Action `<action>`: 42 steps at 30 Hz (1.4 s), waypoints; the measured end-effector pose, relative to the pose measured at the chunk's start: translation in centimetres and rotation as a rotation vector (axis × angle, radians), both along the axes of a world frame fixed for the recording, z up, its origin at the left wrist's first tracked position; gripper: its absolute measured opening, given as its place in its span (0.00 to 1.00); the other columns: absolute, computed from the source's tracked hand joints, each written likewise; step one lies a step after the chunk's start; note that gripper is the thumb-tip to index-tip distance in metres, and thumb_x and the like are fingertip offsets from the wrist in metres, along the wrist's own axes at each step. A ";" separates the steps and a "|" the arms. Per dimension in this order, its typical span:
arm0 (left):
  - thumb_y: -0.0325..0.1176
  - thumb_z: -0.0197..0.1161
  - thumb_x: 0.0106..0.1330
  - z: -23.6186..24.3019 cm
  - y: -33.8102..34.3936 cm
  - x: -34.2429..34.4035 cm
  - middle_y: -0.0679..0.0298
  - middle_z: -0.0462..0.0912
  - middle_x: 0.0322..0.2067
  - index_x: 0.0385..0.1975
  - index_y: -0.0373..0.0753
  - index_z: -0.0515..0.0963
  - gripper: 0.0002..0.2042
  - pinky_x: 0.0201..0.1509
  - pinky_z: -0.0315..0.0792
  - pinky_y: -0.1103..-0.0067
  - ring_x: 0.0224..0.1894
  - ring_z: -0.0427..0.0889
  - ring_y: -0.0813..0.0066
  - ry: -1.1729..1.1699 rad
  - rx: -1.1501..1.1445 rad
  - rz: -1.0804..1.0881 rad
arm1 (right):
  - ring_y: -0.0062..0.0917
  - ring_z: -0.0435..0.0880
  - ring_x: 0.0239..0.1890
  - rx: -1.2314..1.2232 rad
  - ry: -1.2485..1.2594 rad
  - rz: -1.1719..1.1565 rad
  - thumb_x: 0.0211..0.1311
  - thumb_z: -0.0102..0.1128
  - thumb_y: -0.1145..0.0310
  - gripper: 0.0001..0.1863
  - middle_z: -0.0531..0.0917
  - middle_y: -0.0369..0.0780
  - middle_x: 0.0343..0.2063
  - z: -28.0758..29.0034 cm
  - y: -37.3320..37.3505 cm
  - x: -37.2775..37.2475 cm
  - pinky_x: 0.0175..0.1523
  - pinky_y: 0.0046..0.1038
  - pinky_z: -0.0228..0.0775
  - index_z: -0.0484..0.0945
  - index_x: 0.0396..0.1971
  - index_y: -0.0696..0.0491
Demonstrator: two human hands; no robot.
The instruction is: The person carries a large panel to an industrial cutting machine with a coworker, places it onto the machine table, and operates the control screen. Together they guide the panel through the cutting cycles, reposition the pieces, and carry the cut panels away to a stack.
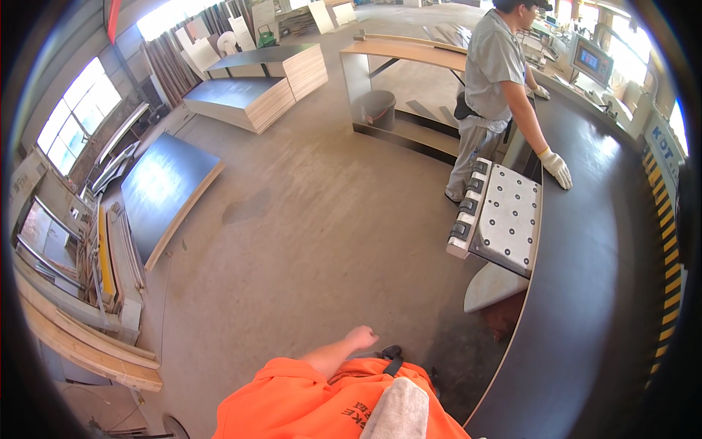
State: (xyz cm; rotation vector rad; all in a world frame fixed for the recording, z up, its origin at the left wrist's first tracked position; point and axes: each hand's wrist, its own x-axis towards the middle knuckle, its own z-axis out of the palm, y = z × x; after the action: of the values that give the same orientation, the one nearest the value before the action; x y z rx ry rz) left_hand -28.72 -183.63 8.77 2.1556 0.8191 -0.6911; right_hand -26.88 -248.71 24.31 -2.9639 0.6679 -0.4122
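My bare left hand (361, 337) is held out in front of my orange shirt (292, 399), its fingers curled into a loose fist over the concrete floor. Nothing shows in it. My right hand is not visible. A grey, cloth-like piece (398, 411) lies against the front of my shirt. To my right, a long dark panel (578, 293) stretches along a machine, apart from my left hand. At its far end a co-worker (493, 69) in grey rests a white-gloved hand (556, 168) on the panel.
A perforated metal support plate (508, 217) and a rounded pale plate (497, 287) jut from the machine's left side. Yellow-black striping (665, 271) runs along its right. Stacked boards (270, 102) stand far off; a dark sheet (168, 190) leans low at left. A bucket (379, 110) sits by a rack.
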 end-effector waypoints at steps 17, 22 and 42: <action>0.34 0.65 0.64 23.7 0.7 5.6 0.69 0.82 0.33 0.52 0.34 0.78 0.18 0.36 0.73 0.78 0.31 0.75 0.81 -0.066 -1.163 -0.376 | 0.50 0.63 0.68 0.012 -0.038 0.051 0.69 0.52 0.50 0.35 0.65 0.58 0.65 0.2 0.4 0.1 0.72 0.46 0.53 0.65 0.65 0.62; 0.22 0.64 0.61 37.6 -2.3 5.5 0.62 0.84 0.36 0.48 0.31 0.78 0.15 0.35 0.72 0.76 0.31 0.78 0.72 -0.282 -1.365 -0.904 | 0.51 0.62 0.68 0.032 0.011 0.026 0.70 0.49 0.49 0.35 0.65 0.59 0.65 1.3 0.7 -0.5 0.72 0.47 0.51 0.64 0.65 0.64; 0.27 0.66 0.60 49.1 -19.9 10.0 0.52 0.82 0.30 0.29 0.28 0.77 0.07 0.36 0.76 0.75 0.28 0.81 0.66 -1.070 -1.809 -0.198 | 0.44 0.55 0.73 0.050 0.037 -0.051 0.66 0.53 0.61 0.32 0.61 0.49 0.70 -1.1 -1.4 1.2 0.75 0.40 0.46 0.61 0.67 0.60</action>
State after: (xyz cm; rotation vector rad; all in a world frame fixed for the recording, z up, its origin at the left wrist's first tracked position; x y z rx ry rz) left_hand -18.75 -203.54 57.86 0.5927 -0.5548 -0.0606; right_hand -25.69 -250.07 23.22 -2.9191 0.7478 -0.3397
